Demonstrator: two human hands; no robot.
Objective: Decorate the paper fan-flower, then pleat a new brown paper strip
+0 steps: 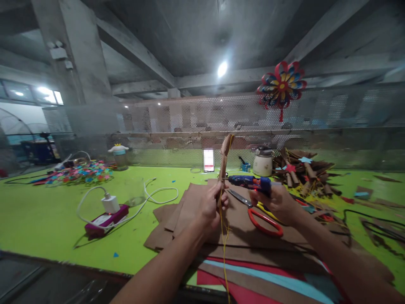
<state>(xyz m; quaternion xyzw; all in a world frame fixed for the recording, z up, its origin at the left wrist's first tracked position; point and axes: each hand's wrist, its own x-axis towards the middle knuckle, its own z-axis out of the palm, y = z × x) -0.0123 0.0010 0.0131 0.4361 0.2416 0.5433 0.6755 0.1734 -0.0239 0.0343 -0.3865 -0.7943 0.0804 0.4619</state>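
My left hand [211,207] is closed around the lower end of an upright brown paper piece [224,158]. Yellow string [224,249] hangs down from it past the table's front edge. On the right, my right hand [278,203] grips a blue glue gun [249,182], its nozzle pointing left at the paper piece just above my left fingers. Scissors with red handles [265,222] lie beneath the gun on stacked brown paper sheets [190,211]. A yellow handle, partly hidden by my right hand, shows beside them.
A purple power strip [107,221] with a white charger and cable sits left. Colourful stars [84,172] lie back left. A lit phone [209,160] and a pot [262,162] stand at the back; brown paper pieces [303,171] are heaped right. Red and blue sheets lie at the front.
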